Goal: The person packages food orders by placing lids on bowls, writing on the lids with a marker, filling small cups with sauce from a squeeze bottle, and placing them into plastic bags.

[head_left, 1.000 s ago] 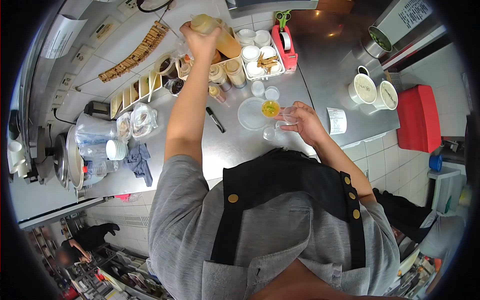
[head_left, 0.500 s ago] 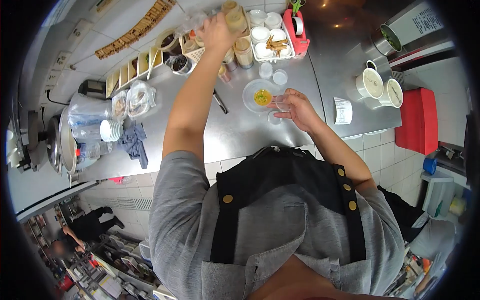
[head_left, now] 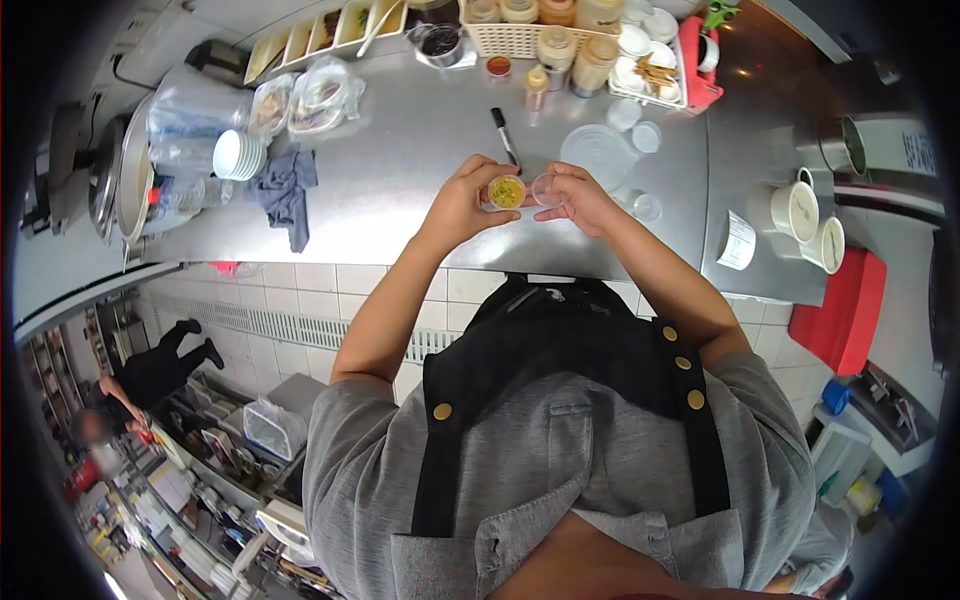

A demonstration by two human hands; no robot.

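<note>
My left hand [head_left: 462,208] is closed around a small sauce cup [head_left: 506,192] with yellow sauce and green bits in it. Beside it, almost touching, my right hand [head_left: 587,203] pinches a small clear round piece [head_left: 548,190], a lid or an empty cup. Both hands are over the front of the steel counter [head_left: 390,180]. Just beyond them lies a black marker [head_left: 503,135]. A large clear round lid [head_left: 596,157] lies flat behind my right hand, with small clear lids or cups [head_left: 647,207] around it.
Sauce bottles [head_left: 592,65] and a cream basket [head_left: 520,40] line the back. White lidded cups [head_left: 635,42] sit in a tray at the right. Paper tubs [head_left: 795,211] and a paper slip [head_left: 737,240] stand farther right. A grey cloth [head_left: 283,192] and stacked bowls [head_left: 239,155] are left.
My left hand has come down from the bottles at the back and now holds the sauce cup, lifted off the round lid. My right hand still holds the clear piece. The view has shifted left.
</note>
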